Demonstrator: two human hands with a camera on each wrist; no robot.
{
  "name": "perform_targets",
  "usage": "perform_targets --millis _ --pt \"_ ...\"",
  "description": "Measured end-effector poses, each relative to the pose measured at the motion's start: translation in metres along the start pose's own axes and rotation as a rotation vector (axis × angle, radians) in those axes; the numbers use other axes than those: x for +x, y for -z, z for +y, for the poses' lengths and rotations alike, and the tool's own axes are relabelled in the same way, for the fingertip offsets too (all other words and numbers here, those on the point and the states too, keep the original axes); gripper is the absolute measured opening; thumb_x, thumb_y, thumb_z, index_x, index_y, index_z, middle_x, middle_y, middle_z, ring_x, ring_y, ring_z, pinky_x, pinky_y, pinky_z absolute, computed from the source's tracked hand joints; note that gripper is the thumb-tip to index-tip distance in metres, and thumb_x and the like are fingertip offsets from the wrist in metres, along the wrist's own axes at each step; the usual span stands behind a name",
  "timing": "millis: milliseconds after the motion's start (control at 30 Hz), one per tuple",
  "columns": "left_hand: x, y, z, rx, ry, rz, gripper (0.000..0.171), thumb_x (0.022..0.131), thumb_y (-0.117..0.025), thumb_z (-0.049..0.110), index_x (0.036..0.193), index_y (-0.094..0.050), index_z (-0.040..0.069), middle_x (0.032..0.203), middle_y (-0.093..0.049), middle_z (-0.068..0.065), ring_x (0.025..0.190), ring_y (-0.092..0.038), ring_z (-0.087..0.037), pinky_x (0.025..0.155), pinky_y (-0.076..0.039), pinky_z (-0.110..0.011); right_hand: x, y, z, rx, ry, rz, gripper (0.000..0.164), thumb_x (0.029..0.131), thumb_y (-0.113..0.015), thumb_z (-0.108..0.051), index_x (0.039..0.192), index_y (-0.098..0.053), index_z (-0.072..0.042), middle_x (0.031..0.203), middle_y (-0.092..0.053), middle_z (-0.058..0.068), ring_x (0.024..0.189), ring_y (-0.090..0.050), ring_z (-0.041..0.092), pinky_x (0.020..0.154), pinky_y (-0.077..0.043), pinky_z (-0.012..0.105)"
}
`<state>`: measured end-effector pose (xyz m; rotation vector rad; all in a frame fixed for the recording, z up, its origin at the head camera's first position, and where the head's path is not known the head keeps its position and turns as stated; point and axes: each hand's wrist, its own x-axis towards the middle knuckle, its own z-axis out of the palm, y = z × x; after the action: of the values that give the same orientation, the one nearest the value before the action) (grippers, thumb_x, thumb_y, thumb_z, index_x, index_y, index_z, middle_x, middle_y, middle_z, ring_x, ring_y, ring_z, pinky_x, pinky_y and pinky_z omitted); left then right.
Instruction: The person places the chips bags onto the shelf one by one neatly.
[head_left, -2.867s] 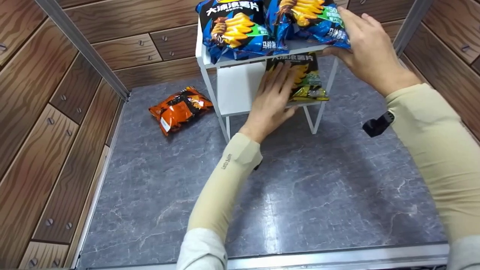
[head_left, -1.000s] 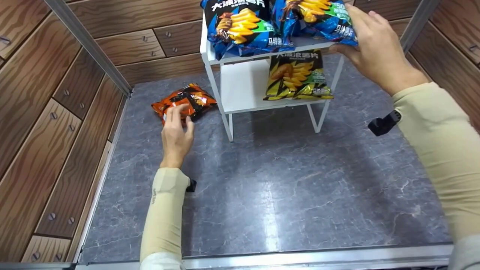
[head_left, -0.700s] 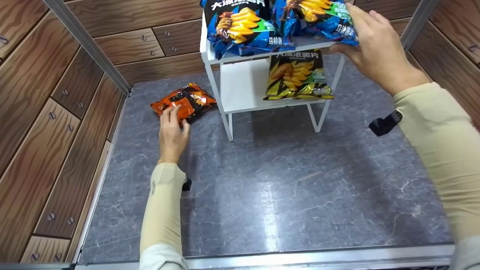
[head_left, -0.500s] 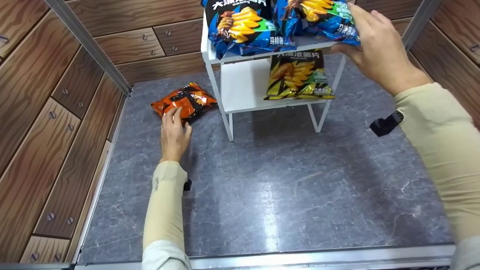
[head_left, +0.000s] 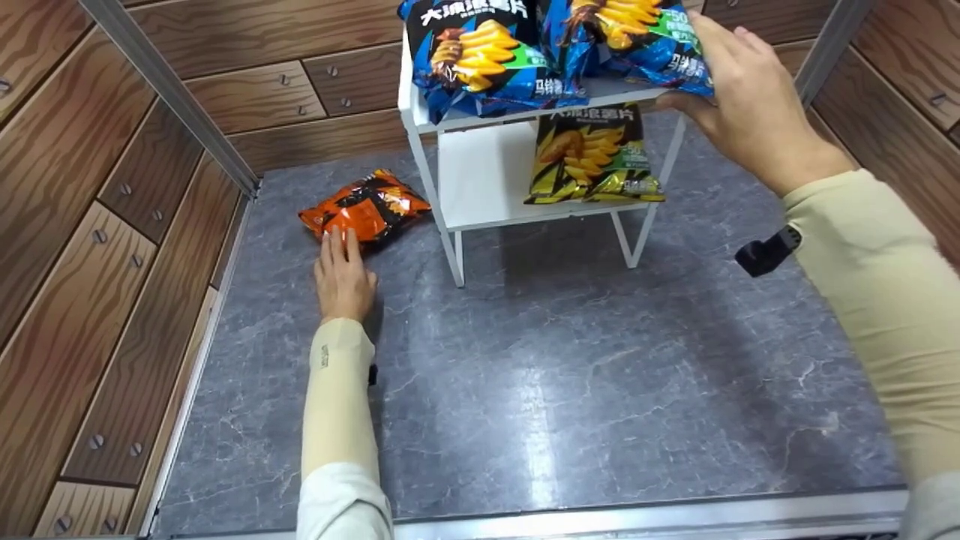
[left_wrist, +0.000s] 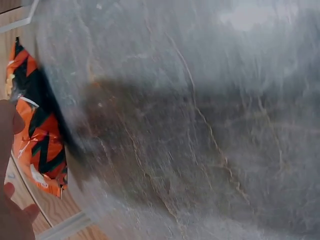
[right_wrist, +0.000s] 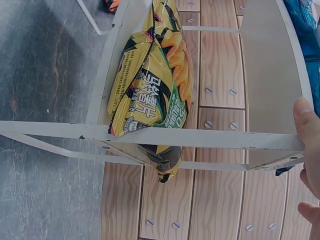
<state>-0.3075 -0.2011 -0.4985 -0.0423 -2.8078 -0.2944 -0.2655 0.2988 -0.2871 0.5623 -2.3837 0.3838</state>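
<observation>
My left hand [head_left: 345, 279] reaches low over the floor at the left, its fingers nearly straight at the near edge of an orange and black chip bag [head_left: 367, 210]. In the left wrist view that chip bag [left_wrist: 37, 122] lies beside the hand. My right hand [head_left: 765, 112] grips the upper right corner of a white two-tier rack [head_left: 480, 172], thumb below the top shelf. Next to its fingers sits a blue chip bag [head_left: 645, 45], with another blue chip bag [head_left: 487, 56] to the left. A yellow and black chip bag [right_wrist: 152, 80] leans on the lower shelf.
Wood-patterned panels [head_left: 82, 262] line the sides and back. Grey metal posts [head_left: 172, 97] stand at the corners. The floor [head_left: 600, 375] is grey and marbled, with a metal strip [head_left: 645, 514] along its near edge.
My left hand has left the yellow chip bag on the lower shelf and moved left and down to the orange chip bag. Its fingers have straightened lately. My right hand stays on the rack.
</observation>
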Motion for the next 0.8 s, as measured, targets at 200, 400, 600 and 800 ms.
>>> perform_targets --millis 200,400,600,800 --pt "0.008 -0.003 0.003 0.046 0.022 -0.119 0.083 0.093 -0.064 0.016 0.159 -0.015 0.009 0.166 -0.008 -0.020 0.153 -0.010 -0.041 0.118 -0.024 -0.065 -0.001 0.001 0.002 0.004 0.001 -0.002 0.071 0.095 -0.064 -0.027 0.155 -0.032 -0.007 0.156 -0.040 0.019 0.142 -0.041 0.038 0.126 -0.020 0.044" --pt "0.017 0.001 0.003 0.078 0.019 -0.151 0.090 0.092 -0.069 0.017 0.160 -0.010 0.011 0.167 -0.005 -0.016 0.154 -0.006 -0.039 0.116 -0.022 -0.070 0.000 0.000 0.001 0.007 0.024 0.002 0.070 0.095 -0.065 -0.025 0.154 -0.033 -0.007 0.155 -0.041 0.019 0.141 -0.041 0.038 0.125 -0.021 0.046" --pt "0.022 0.001 0.002 0.084 0.048 -0.160 0.095 0.090 -0.071 0.014 0.161 -0.008 0.013 0.168 0.001 -0.016 0.154 -0.004 -0.041 0.114 -0.023 -0.072 -0.003 0.001 0.000 0.003 0.014 -0.014 0.069 0.095 -0.065 -0.025 0.154 -0.034 -0.007 0.155 -0.041 0.018 0.142 -0.041 0.037 0.125 -0.021 0.046" --pt "0.027 -0.002 0.004 0.083 0.075 -0.219 0.087 0.093 -0.062 0.006 0.161 -0.009 0.015 0.167 0.003 -0.020 0.146 -0.014 -0.056 0.101 -0.039 -0.073 -0.001 0.005 0.000 -0.003 0.012 -0.012 0.070 0.095 -0.065 -0.025 0.154 -0.033 -0.007 0.155 -0.041 0.018 0.142 -0.041 0.037 0.125 -0.021 0.046"
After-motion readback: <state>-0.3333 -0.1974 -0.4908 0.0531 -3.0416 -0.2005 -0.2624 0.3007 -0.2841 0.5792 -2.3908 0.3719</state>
